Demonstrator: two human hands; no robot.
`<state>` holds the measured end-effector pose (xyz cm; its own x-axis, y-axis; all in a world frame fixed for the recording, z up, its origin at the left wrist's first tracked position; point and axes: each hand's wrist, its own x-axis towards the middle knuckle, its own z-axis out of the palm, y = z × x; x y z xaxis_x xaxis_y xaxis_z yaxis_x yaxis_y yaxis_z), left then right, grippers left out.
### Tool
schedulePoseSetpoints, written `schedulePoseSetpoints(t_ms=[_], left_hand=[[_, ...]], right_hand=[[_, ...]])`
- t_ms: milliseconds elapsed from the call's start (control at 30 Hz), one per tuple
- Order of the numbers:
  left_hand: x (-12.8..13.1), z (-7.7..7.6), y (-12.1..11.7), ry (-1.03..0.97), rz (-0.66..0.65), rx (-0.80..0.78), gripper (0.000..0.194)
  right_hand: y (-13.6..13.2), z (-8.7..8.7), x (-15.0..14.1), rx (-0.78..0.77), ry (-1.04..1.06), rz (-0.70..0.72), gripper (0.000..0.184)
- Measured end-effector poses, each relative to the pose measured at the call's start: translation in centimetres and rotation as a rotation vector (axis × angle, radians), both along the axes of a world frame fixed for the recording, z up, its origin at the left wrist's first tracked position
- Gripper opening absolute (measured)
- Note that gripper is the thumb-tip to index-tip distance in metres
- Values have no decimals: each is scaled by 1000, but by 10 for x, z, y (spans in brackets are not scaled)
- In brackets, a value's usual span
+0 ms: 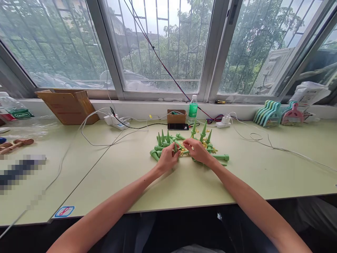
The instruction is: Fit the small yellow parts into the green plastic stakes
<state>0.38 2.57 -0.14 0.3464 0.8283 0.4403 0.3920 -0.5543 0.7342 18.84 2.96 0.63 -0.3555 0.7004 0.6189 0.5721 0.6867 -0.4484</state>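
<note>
My left hand [167, 159] is closed around a small green plant watering spike [175, 148], its pointed end up between thumb and fingers. Just to the right, my right hand [197, 149] has its fingertips bent together over the pile; whatever they pinch is too small or hidden to make out. Around both hands lie several green watering spikes [222, 157], while others stand upright, like the tall cone [203, 132] behind my right hand. Small yellow pieces [185, 153] are scattered between and under the hands.
Behind the pile are a phone [178, 127], a small cardboard box [176, 116] and a green-labelled bottle [193, 108]. White cables run from a power strip [119, 123] across the table [118, 182]. Pastel plastic dustpan-like items [268, 113] stand far right; an open carton [68, 107] stands left.
</note>
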Motion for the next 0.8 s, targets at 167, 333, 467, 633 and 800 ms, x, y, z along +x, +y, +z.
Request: schedulePoseSetpoints(t_ms=[167,333,467,633,800], left_hand=[[-1,-1,4,-117,36,-6,16],[-1,0,5,-210,72,-26,19],[-1,2,4,-246,74,-45,20],[-1,4,3,-258,77,-55,20],[0,3,3,-248,66,-41,20]], right_hand=[[-1,2,-1,22,21,-3,19],[-2,3,-1,30,35,-8,21],[-3,5,-2,37,28,-7,21],[-4,5,-2,32,26,-6,21],[-4,3,-3,22,39,10,21]])
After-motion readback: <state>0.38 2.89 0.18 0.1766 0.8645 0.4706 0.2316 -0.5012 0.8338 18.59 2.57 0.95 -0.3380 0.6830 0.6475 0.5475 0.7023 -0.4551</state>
